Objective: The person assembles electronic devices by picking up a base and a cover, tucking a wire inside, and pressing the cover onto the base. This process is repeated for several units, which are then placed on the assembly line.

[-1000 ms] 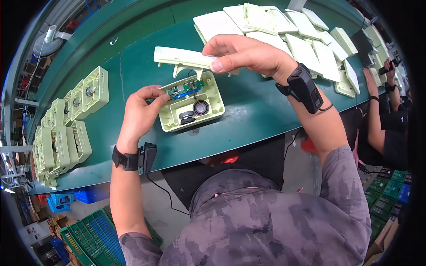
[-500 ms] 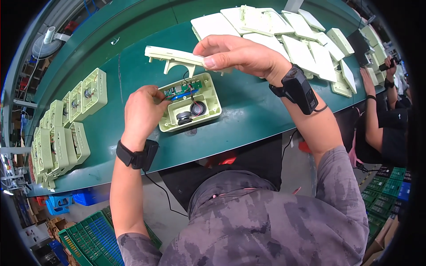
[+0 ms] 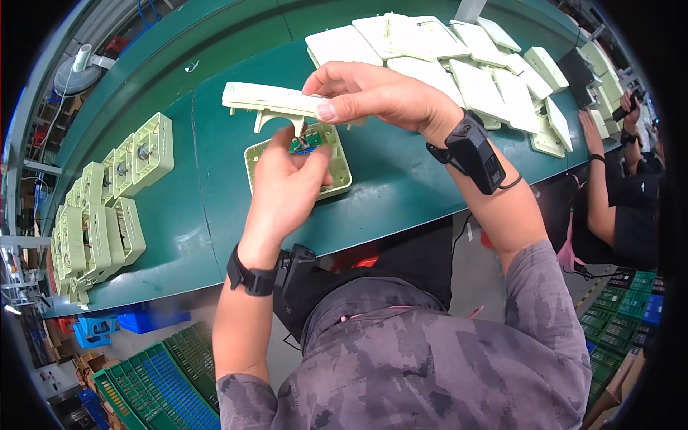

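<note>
My right hand [image 3: 380,97] grips the right end of a pale green plastic cover [image 3: 269,97], thumb in front and fingers behind. The cover is tilted above a pale green speaker housing [image 3: 342,161] on the bench, and a curved cutout shows on its underside. My left hand [image 3: 287,179] reaches over the housing, thumb and index finger apart on either side of some thin wires. A green circuit board [image 3: 309,141] shows between those fingers. The left hand hides the speakers and much of the housing's inside. Whether its fingertips touch the wires I cannot make out.
Several similar open housings [image 3: 154,150] stand in rows at the left. Many pale flat covers [image 3: 480,93] lie piled at the far right. Another person's hand [image 3: 591,132] rests on the bench [image 3: 387,208] at the right. Green crates [image 3: 154,387] sit below, lower left.
My left hand has moved right, from the housing's left edge to over its inside. The right hand has shifted the cover slightly left and tilted it. The housing has moved slightly left.
</note>
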`<state>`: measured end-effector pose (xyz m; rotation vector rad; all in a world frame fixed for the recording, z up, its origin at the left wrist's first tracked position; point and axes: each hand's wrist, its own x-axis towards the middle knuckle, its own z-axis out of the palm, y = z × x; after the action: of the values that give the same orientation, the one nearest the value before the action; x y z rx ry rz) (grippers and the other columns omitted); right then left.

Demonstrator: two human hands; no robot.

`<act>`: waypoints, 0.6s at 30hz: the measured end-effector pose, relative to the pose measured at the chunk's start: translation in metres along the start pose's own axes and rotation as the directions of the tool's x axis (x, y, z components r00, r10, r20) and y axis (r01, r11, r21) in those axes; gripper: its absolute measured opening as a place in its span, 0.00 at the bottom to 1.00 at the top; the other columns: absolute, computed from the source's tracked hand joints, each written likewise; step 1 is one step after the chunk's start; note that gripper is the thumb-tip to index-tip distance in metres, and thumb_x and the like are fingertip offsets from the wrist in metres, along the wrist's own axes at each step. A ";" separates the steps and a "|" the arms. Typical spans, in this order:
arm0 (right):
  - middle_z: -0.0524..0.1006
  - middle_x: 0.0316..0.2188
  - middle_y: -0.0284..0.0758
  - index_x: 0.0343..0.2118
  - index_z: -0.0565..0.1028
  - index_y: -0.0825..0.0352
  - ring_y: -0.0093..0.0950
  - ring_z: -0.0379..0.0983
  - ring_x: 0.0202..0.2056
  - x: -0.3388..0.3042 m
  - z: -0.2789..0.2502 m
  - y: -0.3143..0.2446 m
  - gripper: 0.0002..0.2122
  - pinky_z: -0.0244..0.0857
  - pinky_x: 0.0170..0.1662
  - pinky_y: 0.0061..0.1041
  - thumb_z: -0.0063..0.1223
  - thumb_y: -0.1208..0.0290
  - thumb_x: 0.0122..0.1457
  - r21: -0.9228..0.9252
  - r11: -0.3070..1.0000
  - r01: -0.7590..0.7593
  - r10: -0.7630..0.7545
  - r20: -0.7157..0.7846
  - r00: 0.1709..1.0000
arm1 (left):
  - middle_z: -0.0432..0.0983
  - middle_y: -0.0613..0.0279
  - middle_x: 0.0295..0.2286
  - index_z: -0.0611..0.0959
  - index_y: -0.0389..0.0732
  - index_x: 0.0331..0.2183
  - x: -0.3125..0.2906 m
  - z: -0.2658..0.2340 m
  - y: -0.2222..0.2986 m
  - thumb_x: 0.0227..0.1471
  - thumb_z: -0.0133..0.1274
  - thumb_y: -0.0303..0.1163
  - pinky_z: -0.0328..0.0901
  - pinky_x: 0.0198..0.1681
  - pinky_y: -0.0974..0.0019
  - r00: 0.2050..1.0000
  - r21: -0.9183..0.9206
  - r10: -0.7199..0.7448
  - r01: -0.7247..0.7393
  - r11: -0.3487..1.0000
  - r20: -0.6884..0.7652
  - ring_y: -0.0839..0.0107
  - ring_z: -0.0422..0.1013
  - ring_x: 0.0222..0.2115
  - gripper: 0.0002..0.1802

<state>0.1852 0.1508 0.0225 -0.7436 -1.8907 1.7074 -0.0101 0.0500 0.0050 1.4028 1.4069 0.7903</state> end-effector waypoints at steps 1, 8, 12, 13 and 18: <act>0.74 0.48 0.37 0.54 0.71 0.69 0.26 0.68 0.50 0.000 -0.002 0.001 0.27 0.60 0.54 0.25 0.63 0.56 0.57 0.005 1.000 0.003 -0.003 -0.012 1.000 | 0.77 0.64 0.19 0.61 0.26 0.63 -0.003 0.002 -0.002 0.58 0.54 0.34 0.65 0.23 0.73 0.997 -0.023 -0.005 0.003 1.000 -0.079 0.79 0.72 0.19 0.38; 0.75 0.46 0.37 0.54 0.71 0.70 0.26 0.69 0.50 -0.004 -0.005 -0.002 0.27 0.60 0.54 0.25 0.63 0.56 0.57 0.063 0.998 0.011 -0.009 -0.018 1.000 | 0.76 0.65 0.17 0.62 0.28 0.63 -0.003 -0.001 -0.006 0.60 0.53 0.35 0.63 0.19 0.74 1.000 -0.087 0.007 -0.005 0.996 0.023 0.79 0.69 0.15 0.36; 0.75 0.46 0.37 0.54 0.70 0.69 0.26 0.69 0.50 -0.001 0.001 0.005 0.28 0.60 0.54 0.26 0.64 0.57 0.56 0.041 0.999 -0.005 0.005 -0.003 1.000 | 0.77 0.62 0.18 0.64 0.28 0.61 -0.005 0.009 0.003 0.60 0.54 0.37 0.65 0.21 0.71 0.979 -0.019 -0.097 0.102 0.995 0.180 0.76 0.71 0.16 0.35; 0.75 0.47 0.38 0.55 0.71 0.69 0.28 0.69 0.51 -0.002 0.007 0.008 0.28 0.60 0.55 0.27 0.65 0.57 0.55 -0.098 0.995 0.011 -0.015 -0.039 0.999 | 0.78 0.59 0.19 0.65 0.29 0.60 -0.006 0.014 0.005 0.59 0.54 0.38 0.67 0.22 0.67 0.970 0.043 -0.145 0.139 0.989 0.196 0.71 0.73 0.16 0.34; 0.72 0.52 0.46 0.56 0.72 0.64 0.38 0.67 0.55 -0.016 0.034 0.028 0.31 0.60 0.58 0.34 0.68 0.58 0.50 -0.562 0.822 0.096 -0.202 -0.129 0.971 | 0.80 0.47 0.22 0.76 0.31 0.50 -0.017 0.055 -0.023 0.57 0.55 0.42 0.72 0.29 0.50 0.992 0.508 0.091 -0.122 0.853 0.086 0.49 0.77 0.22 0.27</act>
<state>0.1756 0.1172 -0.0085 -0.8946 -2.2602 0.9461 0.0304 0.0204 -0.0312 1.9093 1.5729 0.4453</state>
